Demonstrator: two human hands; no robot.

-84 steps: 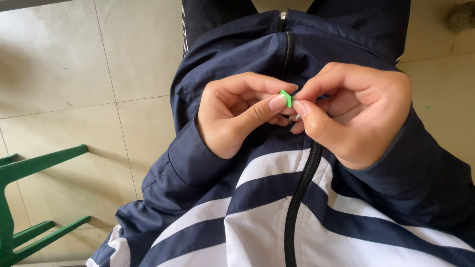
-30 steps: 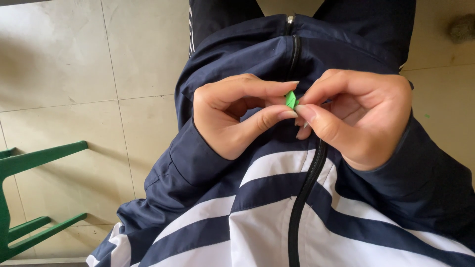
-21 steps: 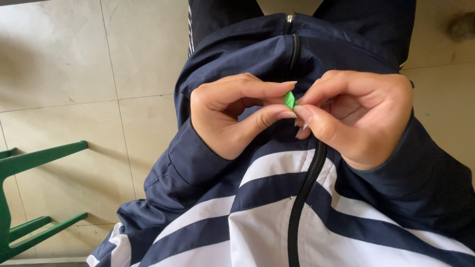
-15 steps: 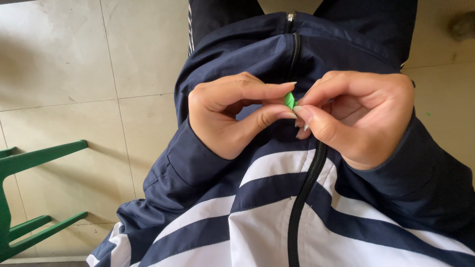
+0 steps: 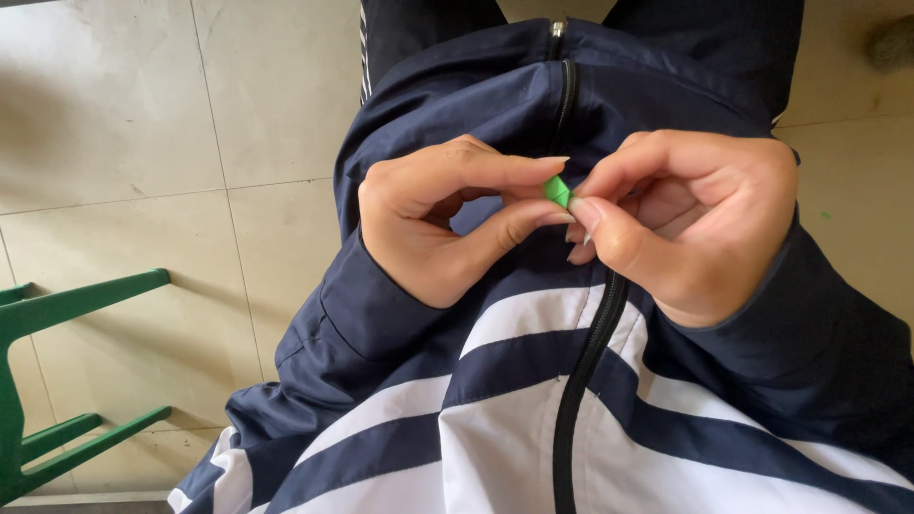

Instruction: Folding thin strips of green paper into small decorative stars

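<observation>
The small green piece (image 5: 557, 190) was bright, flat-sided and folded-looking, only its upper end showing. It sat tilted, pinched between the fingertips of both hands, held in front of the dark jacket's zipper.

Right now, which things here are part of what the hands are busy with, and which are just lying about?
In use:
- small green piece, pinched between the fingertips of both hands
- left hand
- right hand

Just lying about:
- green plastic furniture frame at the left edge
- tiled floor
- navy and white zipped jacket, worn, not handled
</observation>
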